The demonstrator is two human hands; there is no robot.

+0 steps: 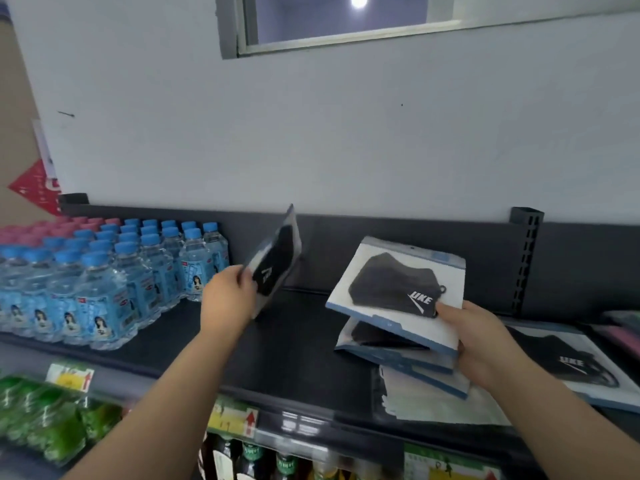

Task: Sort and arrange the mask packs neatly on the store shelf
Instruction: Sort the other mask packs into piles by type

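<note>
My left hand (pixel 227 295) grips one black mask pack (pixel 275 261) by its lower edge and holds it nearly upright above the dark shelf (pixel 294 348), just right of the water bottles. A small stack of mask packs (pixel 398 299) sits fanned in my right hand (pixel 479 344); its top pack shows a black mask with white "UKE" lettering. Under that stack a white mask pack (pixel 433 403) lies flat on the shelf. Another black mask pack (pixel 571 365) lies flat at the right.
Rows of blue-capped water bottles (pixel 114 271) fill the shelf's left side, with pink-capped ones behind. A pink pack (pixel 623 336) lies at the far right edge. A slotted shelf upright (pixel 526 258) stands at the back right. Green bottles (pixel 52 420) and price tags (pixel 235 419) are on the lower level.
</note>
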